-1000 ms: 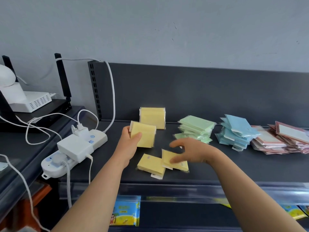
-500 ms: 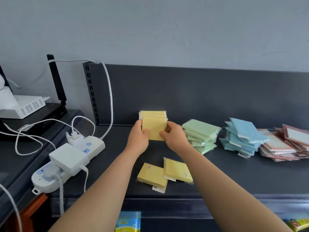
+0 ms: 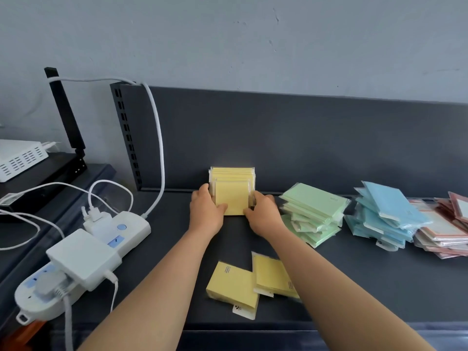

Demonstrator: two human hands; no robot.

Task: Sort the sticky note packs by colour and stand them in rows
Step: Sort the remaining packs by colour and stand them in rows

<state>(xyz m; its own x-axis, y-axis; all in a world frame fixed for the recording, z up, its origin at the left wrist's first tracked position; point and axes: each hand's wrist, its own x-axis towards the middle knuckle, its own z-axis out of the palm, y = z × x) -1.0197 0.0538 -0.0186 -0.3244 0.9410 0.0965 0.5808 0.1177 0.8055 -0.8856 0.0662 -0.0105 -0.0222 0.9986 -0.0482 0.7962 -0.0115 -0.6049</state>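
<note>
I am watching a dark grey shelf [image 3: 354, 287] that is carrying everything. A row of yellow packs [image 3: 231, 178] is standing upright between my left hand [image 3: 206, 214] and my right hand [image 3: 263, 215], close to the back panel, and two loose yellow packs [image 3: 231, 285] are lying flat and touching each other, nearer to me than both hands. A green pile [image 3: 312, 214] is sitting just right of my right hand, a blue pile [image 3: 382, 216] is lying farther right, and a pink pile [image 3: 445, 231] is resting just beside that, farthest out.
</note>
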